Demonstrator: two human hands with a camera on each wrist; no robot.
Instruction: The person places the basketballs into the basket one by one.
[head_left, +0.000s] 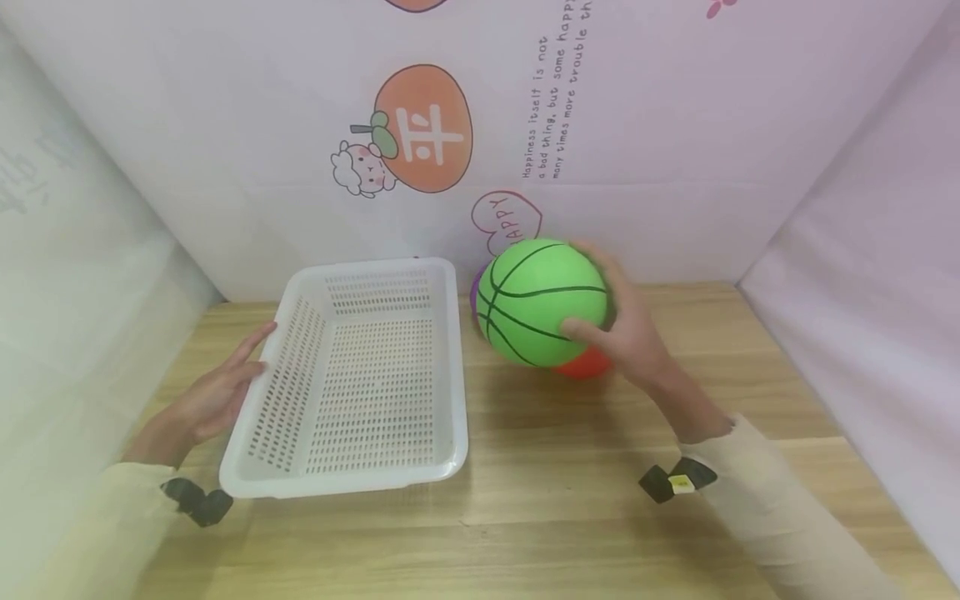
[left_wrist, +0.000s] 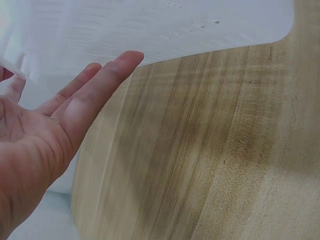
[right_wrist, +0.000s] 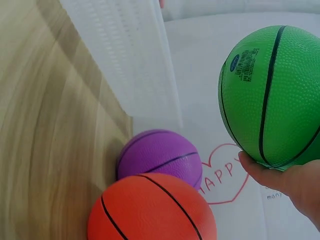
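The right arm reaches in from the lower right, slanting up and leftward out of a pale sleeve (head_left: 780, 508), and its hand (head_left: 633, 333) grasps the green ball (head_left: 546, 292) from the right side. The thumb lies across the near face of the ball while the fingers curve round behind it (their tips are hidden in the head view). The right wrist view shows this ball held up, apart from the purple ball (right_wrist: 157, 150) and the red ball (right_wrist: 155, 212), which sit close together by the wall cloth (head_left: 675, 125). From the head, the green ball covers most of both.

The left arm comes up from the lower left, angled toward the white basket (head_left: 459, 375). Its hand (head_left: 210, 404) is unclenched, with extended fingers touching the outside of the basket's left wall and rim; the palm faces the left wrist camera (the thumb is hard to make out there). The basket stands left of the balls, over the wooden table (head_left: 540, 517); whether its base fully rests there, I cannot tell. A black strap piece (head_left: 195, 500) shows at the left cuff, and another (head_left: 675, 481), bearing a yellow tag, at the right.
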